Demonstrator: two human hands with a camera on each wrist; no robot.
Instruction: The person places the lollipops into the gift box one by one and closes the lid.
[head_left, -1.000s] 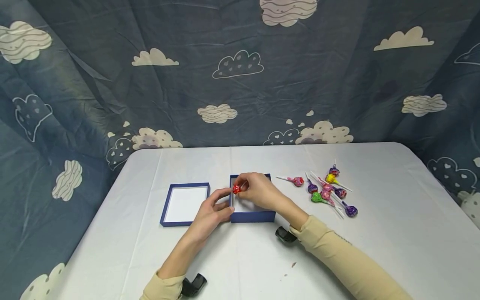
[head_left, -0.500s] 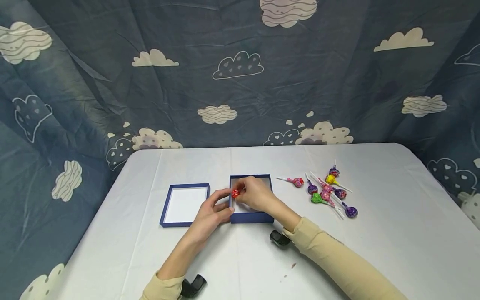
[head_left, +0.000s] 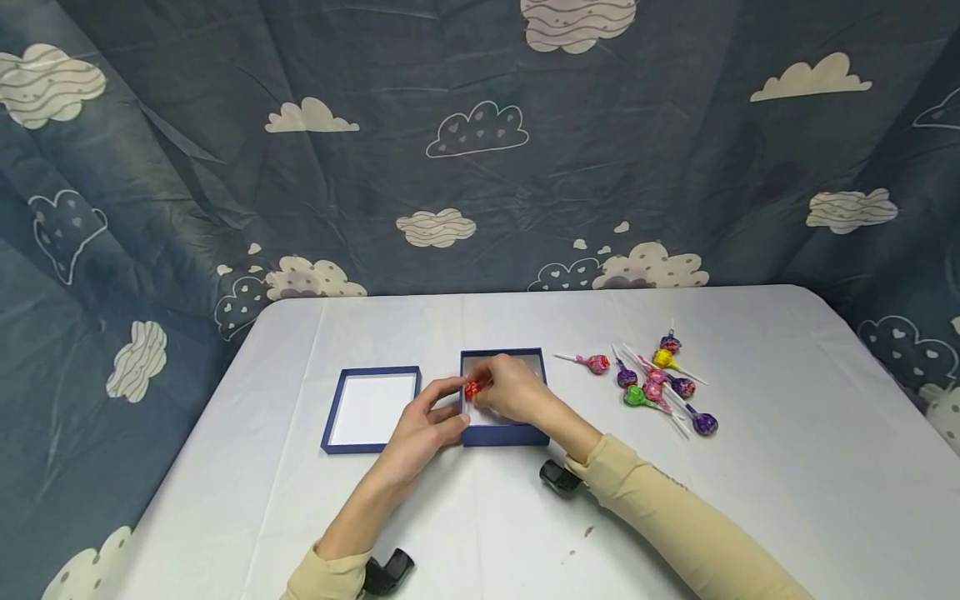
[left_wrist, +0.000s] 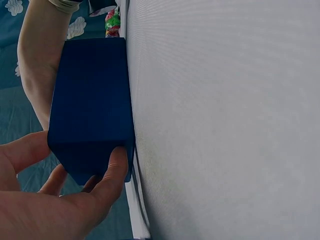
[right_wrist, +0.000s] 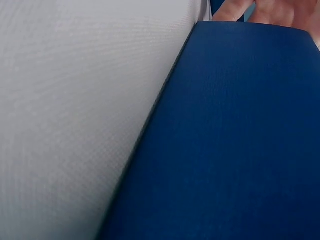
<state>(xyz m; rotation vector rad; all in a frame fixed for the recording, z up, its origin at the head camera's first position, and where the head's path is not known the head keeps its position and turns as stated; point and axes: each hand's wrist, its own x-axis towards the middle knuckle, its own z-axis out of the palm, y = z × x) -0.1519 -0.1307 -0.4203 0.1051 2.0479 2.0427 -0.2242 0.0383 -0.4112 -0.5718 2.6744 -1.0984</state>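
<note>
A blue box [head_left: 504, 436] with a pale inside stands before me in the head view. My right hand [head_left: 513, 389] reaches down into its left part, pinching a red-wrapped lollipop [head_left: 472, 390]; its stick is hidden. My left hand [head_left: 427, 423] lies at the box's left end, fingers spread. In the left wrist view, thumb and fingertips touch the end wall of the box [left_wrist: 92, 95]. The right wrist view shows mostly the box's long outer wall [right_wrist: 225, 130], with left-hand fingers [right_wrist: 272, 11] beyond it; the right hand itself is not visible there.
A shallow blue-edged lid [head_left: 333, 412], white inside, lies left of the box. To the right is a loose pile of wrapped lollipops [head_left: 654, 377] in several colours, with one pink lollipop [head_left: 597, 364] lying apart, nearer the box. A patterned cloth [head_left: 480, 192] hangs behind the table.
My right hand has moved slightly down and left with the red lollipop, deeper into the box. The left hand has stayed at the box's end.
</note>
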